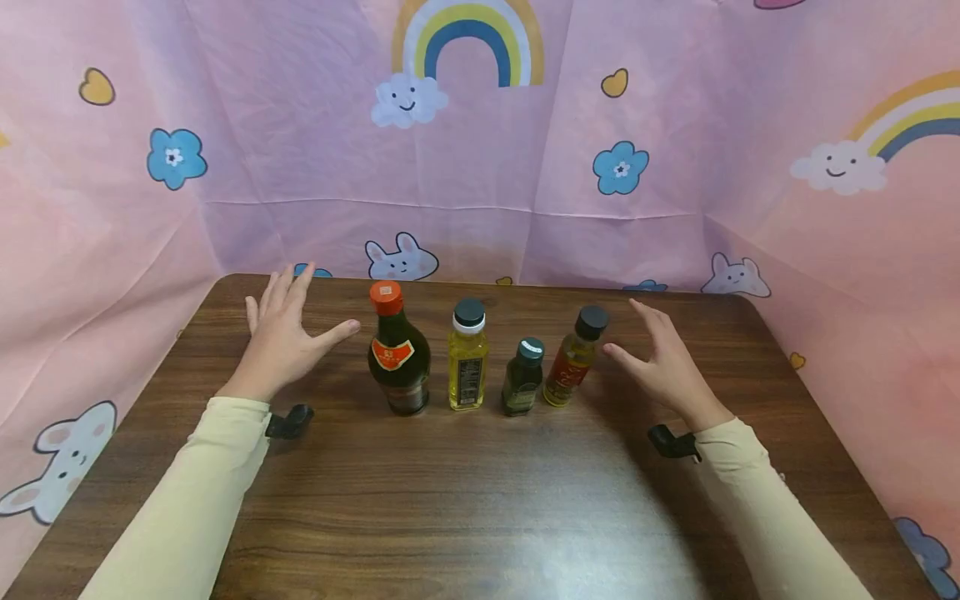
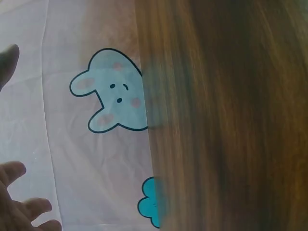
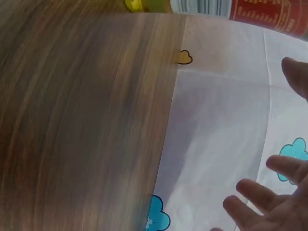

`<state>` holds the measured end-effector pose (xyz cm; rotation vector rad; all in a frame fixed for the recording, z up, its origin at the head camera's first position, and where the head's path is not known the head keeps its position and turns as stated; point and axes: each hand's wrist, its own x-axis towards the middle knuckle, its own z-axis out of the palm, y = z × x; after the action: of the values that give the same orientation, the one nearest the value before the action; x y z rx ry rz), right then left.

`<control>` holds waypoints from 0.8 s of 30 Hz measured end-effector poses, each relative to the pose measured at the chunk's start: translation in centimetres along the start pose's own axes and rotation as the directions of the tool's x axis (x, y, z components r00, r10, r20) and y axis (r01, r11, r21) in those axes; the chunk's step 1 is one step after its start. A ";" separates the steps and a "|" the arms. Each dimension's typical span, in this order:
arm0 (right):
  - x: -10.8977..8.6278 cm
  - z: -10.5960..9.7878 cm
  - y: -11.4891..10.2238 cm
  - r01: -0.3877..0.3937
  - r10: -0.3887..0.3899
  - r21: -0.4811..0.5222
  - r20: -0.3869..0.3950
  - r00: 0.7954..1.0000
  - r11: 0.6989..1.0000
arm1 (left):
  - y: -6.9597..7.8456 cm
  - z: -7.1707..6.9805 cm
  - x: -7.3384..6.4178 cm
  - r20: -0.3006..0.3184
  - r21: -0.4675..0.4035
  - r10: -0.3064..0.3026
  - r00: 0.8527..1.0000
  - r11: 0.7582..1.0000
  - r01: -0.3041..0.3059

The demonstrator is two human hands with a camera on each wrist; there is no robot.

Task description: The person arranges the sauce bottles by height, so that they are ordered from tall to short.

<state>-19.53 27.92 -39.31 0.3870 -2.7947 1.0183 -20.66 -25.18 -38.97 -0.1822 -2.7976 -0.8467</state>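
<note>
Several bottles stand in a row on the wooden table. Leftmost is a dark, round-bellied sauce bottle [image 1: 400, 360] with a red cap. Beside it stands a clear bottle of yellow oil [image 1: 468, 358] with a black cap, then a small dark green bottle [image 1: 522, 379]. At the right end is an oil bottle with a red label [image 1: 572, 362], leaning in this view. My left hand [image 1: 283, 337] is left of the sauce bottle, fingers spread, holding nothing. My right hand [image 1: 667, 362] is just right of the red-labelled bottle, thumb apart from the straight fingers, holding nothing.
The brown wooden table [image 1: 465, 508] reaches back to a pink cloth backdrop [image 1: 300, 117] printed with rainbows, rabbits and flowers, which also hangs along both sides. A black wrist camera mount [image 1: 291, 422] shows below the left hand, another mount [image 1: 671, 442] below the right.
</note>
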 end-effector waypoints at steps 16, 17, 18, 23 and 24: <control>-1.0 0.3 0.0 0.172 -0.178 0.124 0.043 0.983 0.977 | -1.2 -1.0 -1.4 0.037 -0.151 0.028 0.999 0.988 -0.022; -1.1 0.3 0.0 0.171 -0.180 0.135 0.058 0.982 0.976 | -1.3 -1.1 -1.5 0.060 -0.154 0.040 0.997 0.988 -0.030; -1.3 0.4 0.1 0.168 -0.180 0.143 0.074 0.981 0.975 | -1.4 -1.1 -1.6 0.083 -0.154 0.059 0.995 0.987 -0.046; -1.6 0.8 -0.5 0.144 -0.171 0.192 0.134 0.976 0.971 | -1.0 -0.7 -2.2 0.190 -0.174 0.106 0.976 0.982 -0.073; -1.6 0.9 -0.7 0.142 -0.172 0.202 0.137 0.976 0.969 | -0.8 -0.5 -2.3 0.198 -0.185 0.105 0.975 0.980 -0.068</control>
<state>-17.82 27.14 -39.93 0.7291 -2.7480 1.2736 -18.50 -26.28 -39.54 -0.4417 -2.8745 -1.1145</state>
